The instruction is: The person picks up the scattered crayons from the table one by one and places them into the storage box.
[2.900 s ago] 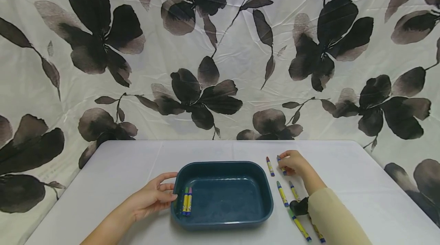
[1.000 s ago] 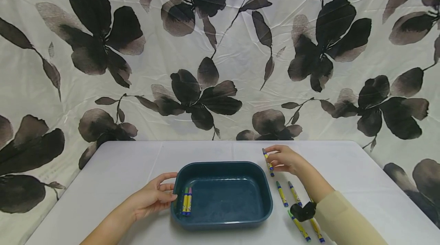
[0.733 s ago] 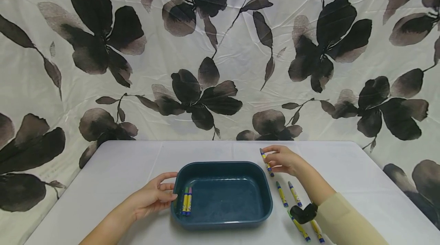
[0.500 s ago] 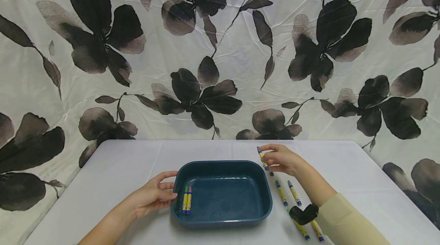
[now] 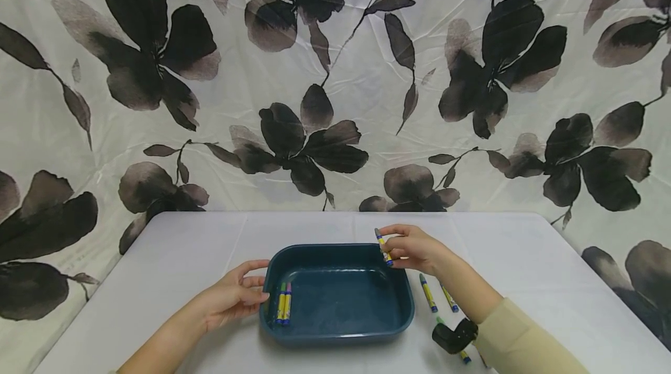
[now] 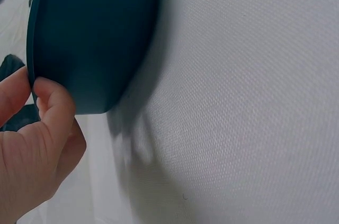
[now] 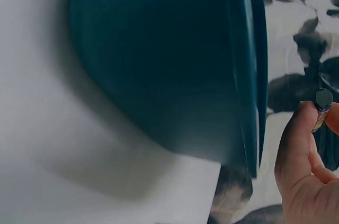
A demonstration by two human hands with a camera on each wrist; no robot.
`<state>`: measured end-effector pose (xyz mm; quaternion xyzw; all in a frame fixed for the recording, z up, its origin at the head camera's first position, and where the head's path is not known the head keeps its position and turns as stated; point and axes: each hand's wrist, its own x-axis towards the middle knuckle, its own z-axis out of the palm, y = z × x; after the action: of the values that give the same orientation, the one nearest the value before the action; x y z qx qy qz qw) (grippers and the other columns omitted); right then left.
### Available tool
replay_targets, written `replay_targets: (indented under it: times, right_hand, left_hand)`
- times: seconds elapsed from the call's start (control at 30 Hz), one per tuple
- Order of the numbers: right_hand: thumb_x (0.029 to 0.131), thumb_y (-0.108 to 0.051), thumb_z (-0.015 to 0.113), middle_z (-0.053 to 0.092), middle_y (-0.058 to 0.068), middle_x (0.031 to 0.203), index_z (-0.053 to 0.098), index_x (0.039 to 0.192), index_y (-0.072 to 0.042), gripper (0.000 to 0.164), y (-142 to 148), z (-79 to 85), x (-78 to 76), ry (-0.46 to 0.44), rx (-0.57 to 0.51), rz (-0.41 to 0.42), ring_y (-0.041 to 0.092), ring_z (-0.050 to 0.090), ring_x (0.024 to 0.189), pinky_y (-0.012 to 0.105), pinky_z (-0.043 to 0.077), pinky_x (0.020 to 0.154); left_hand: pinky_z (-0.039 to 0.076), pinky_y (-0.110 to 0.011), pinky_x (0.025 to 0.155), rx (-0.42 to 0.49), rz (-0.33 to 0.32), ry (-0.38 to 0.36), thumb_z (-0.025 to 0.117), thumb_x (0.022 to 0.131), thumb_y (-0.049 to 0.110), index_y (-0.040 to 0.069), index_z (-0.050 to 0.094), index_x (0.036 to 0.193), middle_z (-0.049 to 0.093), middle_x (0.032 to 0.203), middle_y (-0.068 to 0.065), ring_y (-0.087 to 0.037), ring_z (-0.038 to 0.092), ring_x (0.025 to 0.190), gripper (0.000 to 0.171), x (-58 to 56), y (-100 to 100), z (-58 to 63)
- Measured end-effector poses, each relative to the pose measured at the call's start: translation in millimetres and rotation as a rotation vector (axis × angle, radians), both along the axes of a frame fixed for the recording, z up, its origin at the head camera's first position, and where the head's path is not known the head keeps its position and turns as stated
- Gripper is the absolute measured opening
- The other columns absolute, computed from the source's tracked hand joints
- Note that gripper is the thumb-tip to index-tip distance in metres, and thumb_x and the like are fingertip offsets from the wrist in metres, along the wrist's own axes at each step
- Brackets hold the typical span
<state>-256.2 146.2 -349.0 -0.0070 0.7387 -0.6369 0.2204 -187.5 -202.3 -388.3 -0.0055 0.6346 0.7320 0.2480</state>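
Observation:
My right hand (image 5: 418, 250) pinches a grey-tipped crayon (image 5: 384, 247) with yellow and blue wrapper over the far right corner of a dark teal plastic tray (image 5: 335, 339). In the right wrist view, the crayon's flat end (image 7: 323, 98) shows between thumb and fingers, beyond the tray's rim. At the tray's left side, my left hand (image 5: 233, 297) grips the rim, thumb on one face and fingers on the other, as the left wrist view also shows. Inside, along the left wall, a green-tipped crayon (image 5: 281, 304) and a purple-tipped crayon (image 5: 288, 304) lie side by side.
Right of the tray, a dark-green-tipped crayon (image 5: 428, 293) and another crayon (image 5: 449, 299) lie on the white table (image 5: 209, 240). More crayons are partly hidden below the black wrist device (image 5: 455, 336). A floral cloth (image 5: 335, 71) hangs behind the table.
My right hand has picked up the grey-tipped crayon from the table and carried it left to the tray's far right corner. The left hand has stayed on the rim.

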Motion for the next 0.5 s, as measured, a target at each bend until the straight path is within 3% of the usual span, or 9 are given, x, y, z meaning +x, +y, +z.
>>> replay_targets:
  times: [0.3,0.5]
  right_hand:
    - [0.083,-0.001,0.060,0.055,0.004,0.078,0.048,0.125,0.004,0.045,-18.0,-4.3,3.9,-0.002,-0.055,0.004,0.010,0.053,0.062,0.025,0.051,0.061]
    - [0.081,-0.001,0.060,0.056,0.008,0.087,0.050,0.124,0.003,0.045,-28.7,-11.9,7.2,-0.019,-0.045,0.020,0.013,0.056,0.066,0.027,0.052,0.063]
  left_hand:
    - [0.049,-0.026,0.071,0.009,-0.009,0.004,0.057,0.083,-0.011,0.002,0.011,0.144,0.044,0.108,-0.014,-0.017,0.052,0.084,0.078,-0.2,-0.4,2.1]
    - [0.049,-0.026,0.072,0.003,-0.007,0.001,0.057,0.083,-0.011,0.002,0.011,0.144,0.043,0.110,-0.015,-0.017,0.052,0.085,0.078,0.4,-0.3,0.6]
